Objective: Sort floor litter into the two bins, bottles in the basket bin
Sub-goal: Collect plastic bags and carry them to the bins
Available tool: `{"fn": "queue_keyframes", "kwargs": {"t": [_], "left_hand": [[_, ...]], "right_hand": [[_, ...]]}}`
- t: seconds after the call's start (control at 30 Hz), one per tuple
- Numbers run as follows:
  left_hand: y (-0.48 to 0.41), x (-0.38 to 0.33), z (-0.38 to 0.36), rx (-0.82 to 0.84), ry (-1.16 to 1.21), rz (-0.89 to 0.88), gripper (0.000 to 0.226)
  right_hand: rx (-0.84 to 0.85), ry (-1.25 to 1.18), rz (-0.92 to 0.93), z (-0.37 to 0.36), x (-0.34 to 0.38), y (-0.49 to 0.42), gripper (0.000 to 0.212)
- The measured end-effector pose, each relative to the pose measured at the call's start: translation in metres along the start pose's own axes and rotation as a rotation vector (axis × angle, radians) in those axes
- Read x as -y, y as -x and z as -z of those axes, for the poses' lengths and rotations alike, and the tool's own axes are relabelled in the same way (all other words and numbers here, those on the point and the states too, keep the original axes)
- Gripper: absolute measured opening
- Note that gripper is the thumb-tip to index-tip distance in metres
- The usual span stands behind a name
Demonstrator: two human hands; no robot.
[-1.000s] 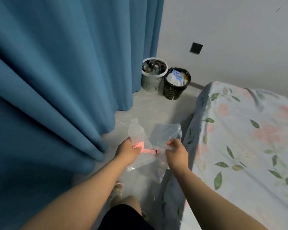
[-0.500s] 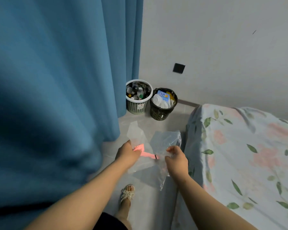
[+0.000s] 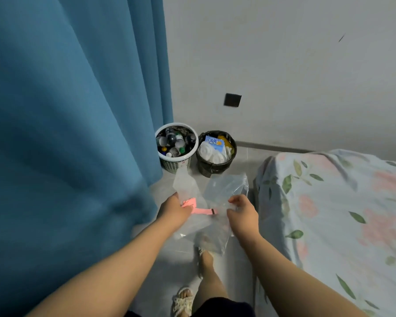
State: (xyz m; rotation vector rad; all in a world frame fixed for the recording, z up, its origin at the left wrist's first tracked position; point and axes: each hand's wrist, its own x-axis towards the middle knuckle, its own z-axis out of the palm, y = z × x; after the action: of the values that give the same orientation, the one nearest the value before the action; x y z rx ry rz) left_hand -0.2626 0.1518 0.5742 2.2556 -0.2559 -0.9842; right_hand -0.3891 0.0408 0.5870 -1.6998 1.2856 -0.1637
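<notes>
- The white lattice basket bin already holds many bottles. The black lined bin just beside it holds white wrappers, so I judge that much of the sorting is done.
- The piece in work is a crumpled clear plastic bag with a pink label. It hangs above the grey floor, in front of both bins, not yet dropped.
- The left hand grips its left edge at the label. The right hand pinches the right edge, with the fingers curled on the plastic.
- It is no bottle, so it probably belongs in the black lined bin.
- I cannot tell if more litter remains: the blue curtain and the flowered bed hide much of the floor.
</notes>
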Motion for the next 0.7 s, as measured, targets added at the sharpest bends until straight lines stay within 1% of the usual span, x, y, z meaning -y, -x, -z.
{"fn": "queue_keyframes", "kwargs": {"t": [0.17, 0.27, 0.4, 0.6, 0.7], "left_hand": [[-0.062, -0.050, 0.009, -0.016, -0.031, 0.008, 0.017], [-0.101, -0.084, 0.013, -0.011, -0.040, 0.033, 0.023], [-0.152, -0.123, 0.018, 0.013, 0.005, 0.056, 0.023], [-0.218, -0.158, 0.030, 0.043, 0.038, 0.078, 0.023], [-0.255, -0.172, 0.040, 0.059, -0.010, 0.053, 0.028]], "right_hand": [[0.000, -0.058, -0.005, 0.000, 0.031, -0.079, 0.026], [0.006, -0.092, -0.043, 0.002, 0.052, -0.126, 0.027], [0.011, -0.077, -0.049, 0.009, 0.079, -0.183, 0.027], [0.011, -0.008, -0.069, -0.002, 0.113, -0.248, 0.030], [0.001, 0.003, -0.097, -0.012, 0.129, -0.280, 0.032]]}}
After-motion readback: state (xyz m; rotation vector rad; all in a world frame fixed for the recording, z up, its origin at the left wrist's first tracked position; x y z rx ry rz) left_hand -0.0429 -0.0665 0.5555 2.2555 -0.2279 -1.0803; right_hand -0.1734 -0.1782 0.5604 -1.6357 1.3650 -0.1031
